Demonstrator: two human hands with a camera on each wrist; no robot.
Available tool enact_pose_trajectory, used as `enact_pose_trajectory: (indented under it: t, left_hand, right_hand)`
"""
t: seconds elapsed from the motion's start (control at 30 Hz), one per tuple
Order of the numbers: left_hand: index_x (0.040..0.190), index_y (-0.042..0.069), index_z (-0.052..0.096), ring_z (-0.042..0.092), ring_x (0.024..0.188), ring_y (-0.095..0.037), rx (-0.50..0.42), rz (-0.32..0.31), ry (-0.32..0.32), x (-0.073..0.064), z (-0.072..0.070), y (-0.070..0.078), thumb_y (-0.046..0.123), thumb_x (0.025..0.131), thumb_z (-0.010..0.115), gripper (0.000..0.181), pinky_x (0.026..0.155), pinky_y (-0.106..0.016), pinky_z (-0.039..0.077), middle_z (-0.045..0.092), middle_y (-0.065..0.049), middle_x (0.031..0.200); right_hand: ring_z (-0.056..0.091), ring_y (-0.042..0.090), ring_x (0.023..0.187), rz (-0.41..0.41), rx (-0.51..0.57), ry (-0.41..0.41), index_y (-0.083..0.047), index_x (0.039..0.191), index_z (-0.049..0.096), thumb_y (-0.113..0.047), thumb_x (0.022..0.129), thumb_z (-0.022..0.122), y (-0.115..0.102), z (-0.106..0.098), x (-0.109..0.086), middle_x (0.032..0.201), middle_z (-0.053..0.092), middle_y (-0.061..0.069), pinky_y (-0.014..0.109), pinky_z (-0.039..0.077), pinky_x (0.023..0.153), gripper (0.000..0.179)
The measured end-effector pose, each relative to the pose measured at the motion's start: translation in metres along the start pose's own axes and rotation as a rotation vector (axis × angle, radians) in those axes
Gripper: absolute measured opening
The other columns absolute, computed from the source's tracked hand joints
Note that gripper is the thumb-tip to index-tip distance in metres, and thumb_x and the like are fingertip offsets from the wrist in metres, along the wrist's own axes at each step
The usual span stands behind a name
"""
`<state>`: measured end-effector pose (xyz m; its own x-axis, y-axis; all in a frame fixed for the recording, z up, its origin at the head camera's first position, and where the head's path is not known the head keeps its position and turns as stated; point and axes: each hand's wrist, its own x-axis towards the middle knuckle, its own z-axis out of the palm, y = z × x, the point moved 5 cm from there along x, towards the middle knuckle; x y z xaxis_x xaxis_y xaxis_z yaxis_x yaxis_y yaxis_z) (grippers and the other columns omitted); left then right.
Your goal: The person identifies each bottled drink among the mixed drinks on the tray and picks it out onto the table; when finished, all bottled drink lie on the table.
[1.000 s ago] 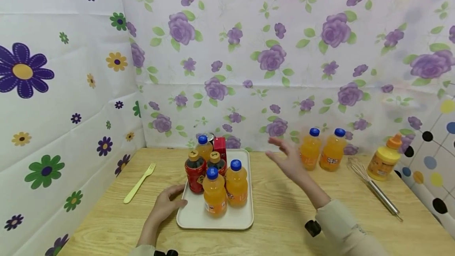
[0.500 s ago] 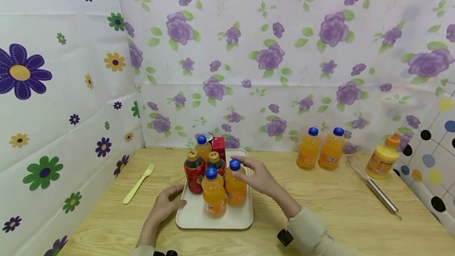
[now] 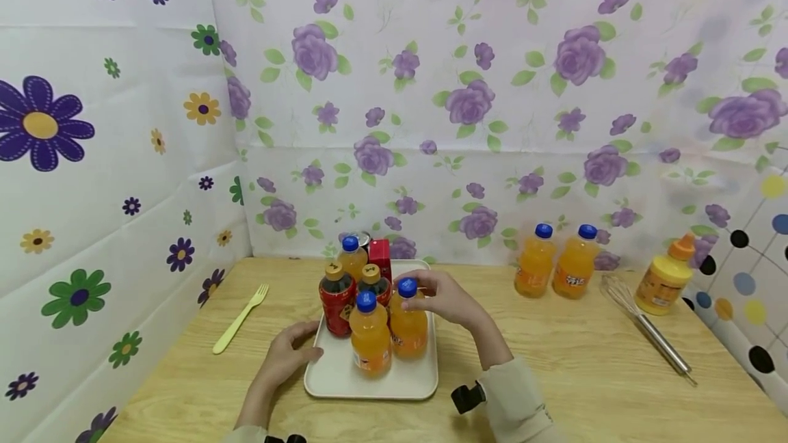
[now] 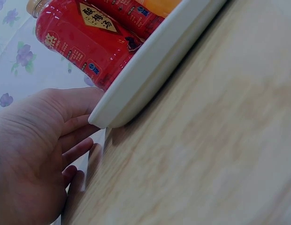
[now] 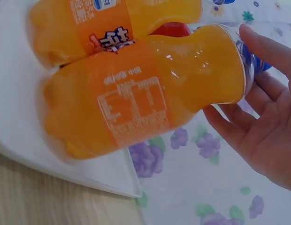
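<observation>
In the head view, my right hand has its thumb and fingers round the neck, just below the blue cap, of an orange soda bottle. This bottle stands upright on a white tray. My left hand rests against the tray's left edge, its fingers loosely bent. Beside the gripped bottle is another orange soda bottle. Behind them stand two red-labelled dark drink bottles, one at the left, a third orange bottle, a red box and a partly hidden can.
A yellow fork lies left of the tray. Two more orange soda bottles, one of them the left bottle, stand at the back right. Further right are a whisk and a yellow squeeze bottle. Patterned cloth walls border the table.
My right hand has moved left from near the back-right bottles to the front-right bottle on the tray and closed round its neck. The left hand has stayed at the tray edge.
</observation>
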<state>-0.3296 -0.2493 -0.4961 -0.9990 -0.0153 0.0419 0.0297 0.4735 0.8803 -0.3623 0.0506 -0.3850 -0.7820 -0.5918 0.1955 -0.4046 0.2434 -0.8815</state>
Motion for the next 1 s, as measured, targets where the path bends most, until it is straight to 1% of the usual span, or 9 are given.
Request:
enact_pose_trajectory:
  t: [0.1, 0.2, 0.33, 0.43, 0.53, 0.67, 0.77, 0.9, 1.0]
  left_hand:
    - [0.132, -0.001, 0.058, 0.046, 0.134, -0.041, -0.004, -0.012, 0.005, 0.000, 0.000, -0.001, 0.007, 0.078, 0.075, 0.056, 0.115, -0.057, 0.033, 0.057, -0.021, 0.137]
    - [0.132, 0.000, 0.058, 0.045, 0.135, -0.041, -0.002, -0.015, 0.002, 0.002, 0.000, -0.001, 0.007, 0.079, 0.075, 0.056, 0.116, -0.057, 0.033, 0.056, -0.021, 0.138]
    - [0.132, -0.001, 0.058, 0.044, 0.135, -0.042, 0.003, 0.001, 0.002, 0.004, -0.001, 0.000, 0.007, 0.079, 0.075, 0.057, 0.116, -0.058, 0.032, 0.056, -0.022, 0.139]
    - [0.132, -0.002, 0.058, 0.045, 0.135, -0.042, 0.004, 0.008, 0.000, 0.004, 0.000, -0.001, 0.007, 0.079, 0.075, 0.057, 0.116, -0.058, 0.032, 0.057, -0.022, 0.137]
    - [0.132, -0.003, 0.058, 0.046, 0.134, -0.042, 0.001, 0.004, 0.000, 0.004, 0.001, -0.004, 0.006, 0.079, 0.075, 0.056, 0.115, -0.058, 0.033, 0.058, -0.022, 0.136]
    - [0.131, -0.003, 0.058, 0.046, 0.133, -0.042, 0.006, -0.001, 0.006, 0.002, 0.001, -0.004, 0.006, 0.078, 0.075, 0.056, 0.114, -0.058, 0.034, 0.058, -0.022, 0.136]
    - [0.131, -0.001, 0.059, 0.047, 0.133, -0.041, 0.012, -0.005, 0.014, 0.001, 0.001, -0.004, 0.006, 0.078, 0.076, 0.056, 0.115, -0.057, 0.034, 0.058, -0.021, 0.136]
    - [0.130, -0.001, 0.060, 0.048, 0.132, -0.040, 0.015, -0.005, 0.020, 0.001, 0.000, -0.003, 0.007, 0.077, 0.076, 0.056, 0.114, -0.056, 0.035, 0.059, -0.020, 0.135]
    - [0.130, -0.002, 0.059, 0.047, 0.133, -0.041, 0.015, 0.003, 0.017, 0.000, -0.001, -0.001, 0.006, 0.077, 0.076, 0.056, 0.114, -0.057, 0.034, 0.058, -0.022, 0.135]
  right_hand:
    - [0.064, 0.019, 0.103, 0.007, 0.068, 0.004, -0.001, 0.130, 0.059, -0.016, 0.090, 0.069, 0.004, 0.002, 0.000, 0.127, 0.061, 0.020, 0.030, 0.058, 0.089, 0.043]
    - [0.064, 0.020, 0.106, 0.011, 0.098, 0.022, -0.002, 0.129, 0.060, -0.016, 0.090, 0.070, 0.006, 0.002, 0.002, 0.129, 0.060, 0.023, 0.030, 0.059, 0.089, 0.043]
    - [0.065, 0.020, 0.107, 0.014, 0.103, 0.045, -0.001, 0.129, 0.060, -0.017, 0.089, 0.070, 0.006, 0.001, 0.003, 0.129, 0.061, 0.023, 0.029, 0.058, 0.089, 0.044]
    - [0.067, 0.019, 0.104, 0.026, 0.131, 0.048, 0.002, 0.130, 0.059, -0.015, 0.089, 0.070, 0.006, 0.002, 0.002, 0.129, 0.061, 0.024, 0.031, 0.059, 0.089, 0.045]
    - [0.067, 0.017, 0.099, 0.038, 0.147, 0.054, 0.001, 0.129, 0.060, -0.013, 0.089, 0.071, 0.006, 0.003, 0.001, 0.127, 0.063, 0.023, 0.030, 0.059, 0.087, 0.044]
    - [0.066, 0.015, 0.095, 0.056, 0.134, 0.072, -0.001, 0.127, 0.063, -0.013, 0.088, 0.072, 0.005, 0.004, 0.001, 0.124, 0.065, 0.021, 0.031, 0.059, 0.087, 0.042]
    - [0.066, 0.016, 0.095, 0.061, 0.127, 0.090, -0.001, 0.128, 0.062, -0.014, 0.088, 0.071, 0.004, 0.002, 0.000, 0.125, 0.064, 0.021, 0.033, 0.059, 0.088, 0.042]
    - [0.068, 0.015, 0.098, 0.040, 0.171, 0.159, -0.001, 0.130, 0.059, -0.016, 0.090, 0.070, -0.001, -0.008, -0.004, 0.127, 0.064, 0.022, 0.029, 0.059, 0.088, 0.044]
    - [0.069, 0.010, 0.101, -0.004, 0.235, 0.253, 0.002, 0.131, 0.057, -0.015, 0.090, 0.069, -0.006, -0.024, -0.009, 0.129, 0.062, 0.025, 0.024, 0.058, 0.088, 0.046]
